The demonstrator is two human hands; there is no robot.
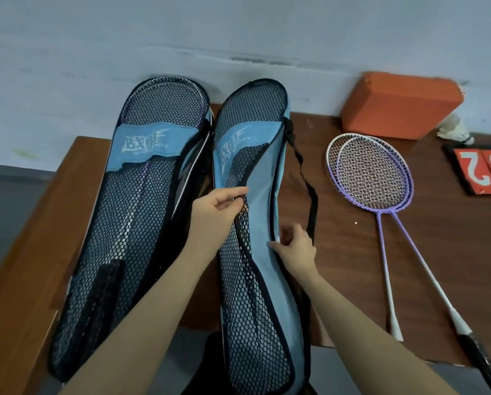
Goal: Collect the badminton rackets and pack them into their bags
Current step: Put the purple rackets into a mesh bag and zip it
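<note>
Pinching mesh bag [255,280], L hand [216,208], R hand [298,246]

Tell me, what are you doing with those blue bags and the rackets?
A person is packing badminton rackets away. The left bag on the wooden table already has rackets inside, visible through its mesh. The right bag is being opened: the left hand pinches its mesh flap while the right hand holds the blue edge. It looks empty so far. Two purple rackets lie beside it on the table, not yet packed.
</note>
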